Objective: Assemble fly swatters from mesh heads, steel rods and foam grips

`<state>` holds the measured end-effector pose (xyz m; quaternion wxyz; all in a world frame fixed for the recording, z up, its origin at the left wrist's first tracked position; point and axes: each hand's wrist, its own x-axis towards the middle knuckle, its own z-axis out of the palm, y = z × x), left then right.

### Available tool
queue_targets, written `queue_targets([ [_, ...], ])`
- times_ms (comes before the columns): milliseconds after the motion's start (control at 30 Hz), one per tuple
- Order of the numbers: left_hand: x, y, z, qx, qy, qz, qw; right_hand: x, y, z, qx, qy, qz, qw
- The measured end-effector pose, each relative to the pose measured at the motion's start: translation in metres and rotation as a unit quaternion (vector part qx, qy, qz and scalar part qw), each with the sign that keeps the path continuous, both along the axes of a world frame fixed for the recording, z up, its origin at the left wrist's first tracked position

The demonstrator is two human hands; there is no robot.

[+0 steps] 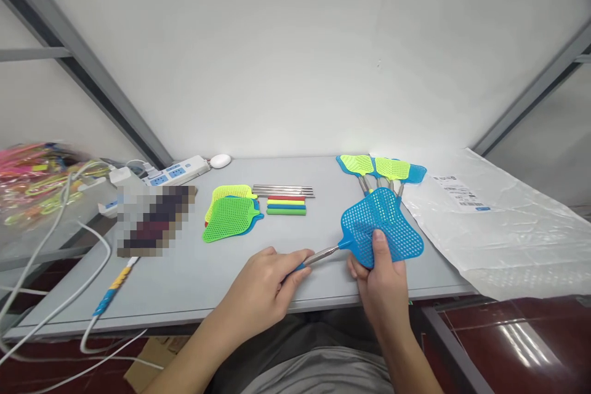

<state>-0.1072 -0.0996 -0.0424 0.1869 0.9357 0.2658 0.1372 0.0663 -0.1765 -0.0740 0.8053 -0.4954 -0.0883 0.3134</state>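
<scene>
A blue fly swatter (pixel 355 228) with a perforated head and a metal rod is held between my two hands over the table's front. My left hand (pixel 270 280) is closed around its handle, of which only a bit of blue shows. My right hand (pixel 383 283) pinches the swatter's head, thumb on top and fingers beneath. Left of centre lie loose swatter heads, a green one (pixel 231 219) on top and a yellow one (pixel 226 194) behind. Beside them rest several metal rods (pixel 283 191) and coloured handle tubes (pixel 286 205). Assembled swatters (pixel 392 168) lie at the back right.
A white plastic bag (pixel 498 228) with a label covers the table's right side. On the left are a power strip (pixel 180 170), trailing white cables (pixel 108 246), a blurred-out object (pixel 157 221) and a clear bag of colourful items (pixel 44 184). A white rounded object (pixel 220 161) sits behind.
</scene>
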Motion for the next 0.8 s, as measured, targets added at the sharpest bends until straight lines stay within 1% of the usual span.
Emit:
queue_targets([
  [67, 0.007, 0.002, 0.001, 0.040, 0.020, -0.012, 0.999, 0.003, -0.002, -0.002, -0.003, 0.000, -0.008, 1.000],
  [133, 0.014, 0.002, 0.007, 0.064, 0.057, -0.016, 0.996, 0.006, -0.002, -0.004, -0.003, 0.005, -0.003, 1.000],
  [200, 0.020, -0.001, 0.016, 0.065, 0.099, -0.014, 0.993, 0.009, -0.001, -0.005, 0.012, 0.008, 0.020, 1.000],
  [267, 0.026, -0.005, 0.026, 0.039, 0.121, -0.010, 0.992, 0.011, 0.002, -0.005, 0.050, 0.008, 0.054, 0.997],
  [367, 0.037, -0.007, 0.037, -0.043, 0.093, -0.025, 0.994, 0.012, 0.004, -0.003, 0.098, 0.019, 0.096, 0.990],
  [433, 0.048, -0.003, 0.040, -0.133, 0.041, -0.058, 0.989, 0.013, 0.004, -0.001, 0.098, 0.020, 0.102, 0.990],
  [467, 0.055, -0.001, 0.040, -0.193, 0.017, -0.075, 0.978, 0.014, 0.004, 0.000, 0.094, 0.020, 0.100, 0.990],
  [533, 0.067, 0.002, 0.036, -0.320, -0.018, -0.097, 0.942, 0.017, 0.004, 0.001, 0.093, 0.027, 0.091, 0.991],
  [600, 0.076, 0.000, 0.027, -0.409, -0.043, -0.092, 0.907, 0.021, 0.003, 0.002, 0.098, 0.046, 0.088, 0.990],
  [667, 0.080, -0.010, 0.015, -0.440, -0.093, -0.054, 0.892, 0.023, 0.002, 0.002, 0.100, 0.060, 0.094, 0.989],
  [800, 0.078, -0.039, -0.011, -0.428, -0.211, 0.056, 0.877, 0.021, 0.001, -0.001, 0.080, 0.031, 0.142, 0.986],
])
